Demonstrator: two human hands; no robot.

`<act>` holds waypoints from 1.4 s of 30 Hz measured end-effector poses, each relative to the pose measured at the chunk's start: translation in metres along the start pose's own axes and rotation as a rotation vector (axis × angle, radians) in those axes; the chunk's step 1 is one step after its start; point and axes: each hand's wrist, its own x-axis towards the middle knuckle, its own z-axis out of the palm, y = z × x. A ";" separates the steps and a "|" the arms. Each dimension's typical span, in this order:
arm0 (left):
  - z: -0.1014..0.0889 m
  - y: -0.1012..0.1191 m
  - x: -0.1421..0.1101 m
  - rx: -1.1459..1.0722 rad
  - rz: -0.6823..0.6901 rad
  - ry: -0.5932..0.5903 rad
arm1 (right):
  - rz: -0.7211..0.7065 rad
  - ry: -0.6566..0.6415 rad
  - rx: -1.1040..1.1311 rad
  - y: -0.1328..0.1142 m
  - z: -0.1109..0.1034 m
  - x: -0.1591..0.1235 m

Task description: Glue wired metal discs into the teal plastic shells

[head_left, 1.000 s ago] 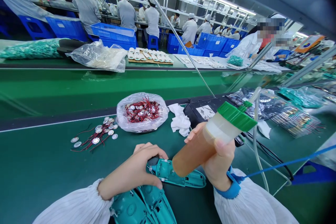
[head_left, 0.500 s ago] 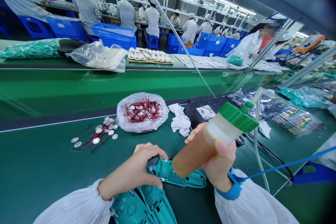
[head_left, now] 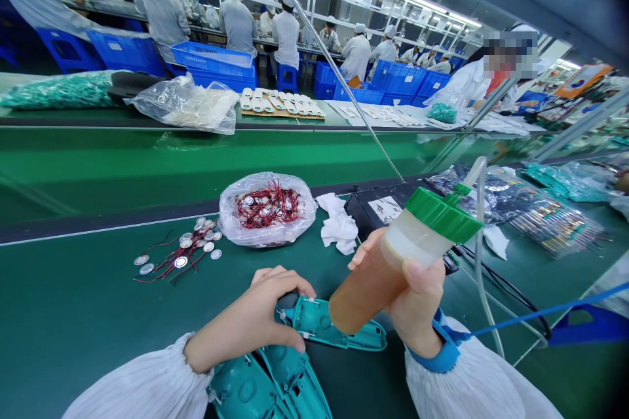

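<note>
My right hand is wrapped round a dispensing syringe barrel of brown fluid, tilted with its green cap up to the right and a clear hose running from the cap. The barrel's lower end covers part of a teal plastic shell half; its tip is hidden, so I cannot tell whether they touch. My left hand grips the shell's left end, which has a dark part, between thumb and fingers. Just below lie more teal shells, inner sides up, partly under my left wrist.
Beyond my hands sit a plastic bag of wired metal discs and loose wired discs. Crumpled white tissue lies beside a black box. A blue cord leads from my right wristband. Co-workers sit across the line.
The syringe barrel and my right hand have shifted slightly to the right. My left hand and the teal shell hold their place.
</note>
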 end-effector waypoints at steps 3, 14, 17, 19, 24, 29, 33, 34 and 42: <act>-0.001 0.002 0.000 -0.003 -0.005 -0.006 | 0.002 -0.016 -0.007 0.000 -0.001 0.001; 0.000 0.001 0.000 -0.022 0.022 0.013 | -0.067 -0.061 -0.051 -0.005 0.000 0.002; 0.000 0.002 0.000 -0.022 0.011 0.014 | -0.087 -0.083 -0.058 -0.005 0.000 0.002; 0.000 0.002 0.000 -0.020 0.008 0.012 | -0.096 -0.095 -0.066 -0.006 0.000 0.001; 0.000 0.002 0.001 -0.015 0.001 0.003 | -0.123 -0.140 -0.091 -0.009 0.003 -0.001; -0.001 0.003 0.000 -0.004 0.005 0.007 | -0.161 -0.190 -0.094 -0.011 0.006 -0.004; 0.000 0.002 0.000 0.000 0.022 0.006 | -0.152 -0.226 -0.109 -0.011 0.007 -0.007; 0.000 0.002 0.000 -0.001 0.021 0.006 | -0.148 -0.232 -0.113 -0.011 0.007 -0.007; 0.000 0.003 0.001 -0.023 0.017 0.015 | -0.082 -0.233 -0.135 -0.009 0.005 -0.002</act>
